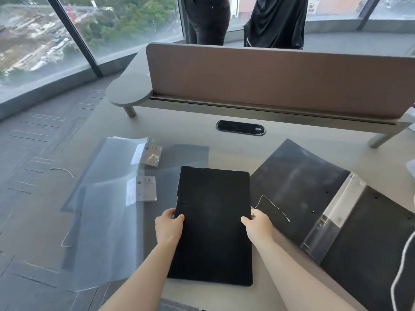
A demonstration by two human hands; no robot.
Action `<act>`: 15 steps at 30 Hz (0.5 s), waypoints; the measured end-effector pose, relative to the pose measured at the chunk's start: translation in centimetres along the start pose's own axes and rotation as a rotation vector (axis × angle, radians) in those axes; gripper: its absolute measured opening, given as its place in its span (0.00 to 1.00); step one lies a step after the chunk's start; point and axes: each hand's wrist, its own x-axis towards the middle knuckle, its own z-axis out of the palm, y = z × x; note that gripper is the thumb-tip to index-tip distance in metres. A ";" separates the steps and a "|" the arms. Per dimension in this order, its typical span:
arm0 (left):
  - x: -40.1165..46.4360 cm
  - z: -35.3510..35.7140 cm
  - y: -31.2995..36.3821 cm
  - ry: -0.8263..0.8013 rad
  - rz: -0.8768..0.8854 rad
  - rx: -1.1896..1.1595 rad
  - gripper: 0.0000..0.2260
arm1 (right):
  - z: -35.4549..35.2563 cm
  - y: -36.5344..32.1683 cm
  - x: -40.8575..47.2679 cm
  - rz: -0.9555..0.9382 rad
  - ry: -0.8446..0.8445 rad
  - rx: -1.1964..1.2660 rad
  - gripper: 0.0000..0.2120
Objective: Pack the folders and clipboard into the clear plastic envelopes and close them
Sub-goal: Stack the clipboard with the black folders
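A closed black folder (213, 221) lies lengthwise on the desk in front of me. My left hand (168, 227) grips its left edge and my right hand (257, 227) grips its right edge. To the left lie two clear plastic envelopes: one farther back (119, 158) and one nearer (107, 232), each with a small "20" label. They overlap and hang over the desk's left edge. At the right an open black folder (314, 198) lies flat, with a clear strip along its spine. A thin white string (272, 206) curls beside my right hand.
A brown divider panel (280, 79) on a raised shelf crosses the back of the desk (235, 151), with an oval cable port (240, 127) in front of it. Two people stand behind it by the window. A white cord (402, 265) runs at the right edge.
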 end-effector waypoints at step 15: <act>0.4 0.1 0.4 0.053 0.040 0.220 0.20 | 1.1 -0.6 -0.5 -0.026 0.077 -0.273 0.18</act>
